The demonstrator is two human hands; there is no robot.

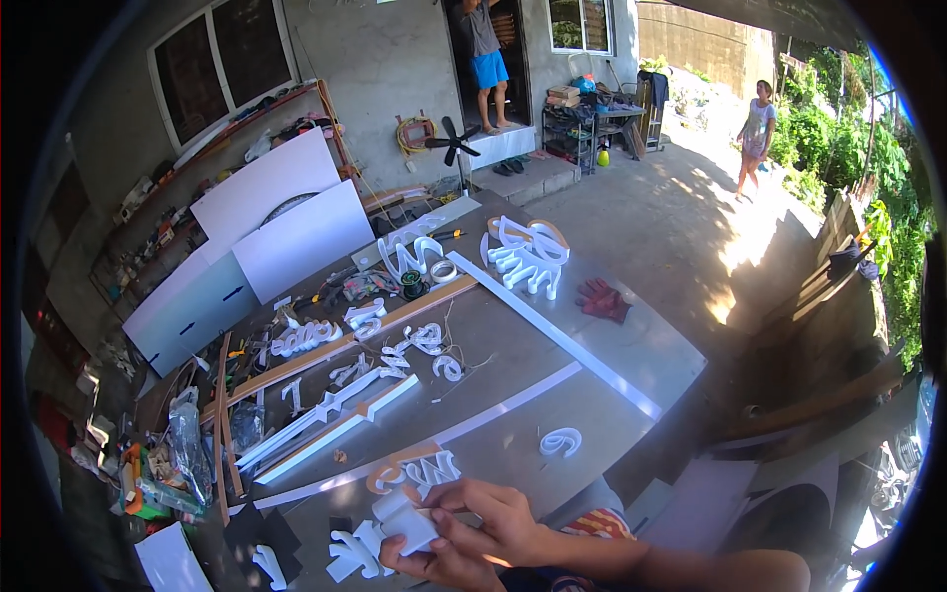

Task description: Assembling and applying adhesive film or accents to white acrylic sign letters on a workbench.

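Note:
Near the table's lower edge, both my hands hold a small white sign-letter piece (409, 525) with a curved, rolled-looking side. My left hand (441, 565) grips it from below, thumb and fingers closed on its lower edge. From the right, my right hand (493, 515) pinches its upper edge with bent fingers. Just beyond lies a white letter group with a tan face (414, 472). Left of my hands are more white letter pieces (353, 555) and a black sheet (261, 541). A single curled white character (560, 442) sits apart to the right.
Long white strips (552, 335) and wooden battens (355, 340) cross the dark table. Red gloves (602, 300), a tape roll (445, 271) and white script lettering (528, 259) lie farther back. White sheets (306, 232) lean behind. One person (487, 69) stands in the doorway, another (757, 133) outside.

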